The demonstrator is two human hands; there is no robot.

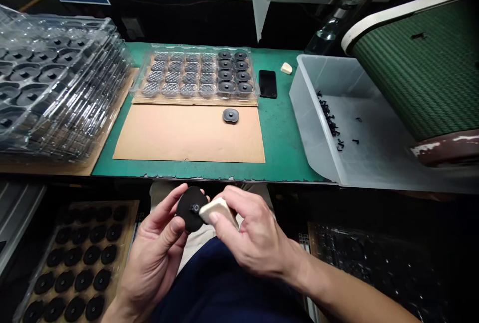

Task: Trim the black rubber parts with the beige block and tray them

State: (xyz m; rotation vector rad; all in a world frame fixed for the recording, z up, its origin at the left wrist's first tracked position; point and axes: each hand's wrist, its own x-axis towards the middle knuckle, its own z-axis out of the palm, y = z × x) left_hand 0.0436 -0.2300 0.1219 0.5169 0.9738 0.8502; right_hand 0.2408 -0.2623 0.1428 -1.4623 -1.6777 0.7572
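Note:
Between the fingers and thumb of my left hand (160, 243) is a black rounded plastic part (189, 210) with a small raised hub on its face. My right hand (258, 228) pinches a cream-coloured block (219, 209), and the block's tip touches the part beside its hub. Both hands are in front of the bench edge, above my lap. Past them, one loose dark part (230, 116) lies on a cardboard sheet (179, 136). Behind it, a clear blister tray (194, 73) carries several black parts in its right columns; the other pockets show no dark parts.
Stacked clear trays (63, 88) rise at the left. A black phone (268, 84) and another cream piece (286, 68) lie near a translucent bin (318, 123) holding small black bits. A green panel (422, 63) leans over the bin. Trays of black parts (75, 263) sit below the bench.

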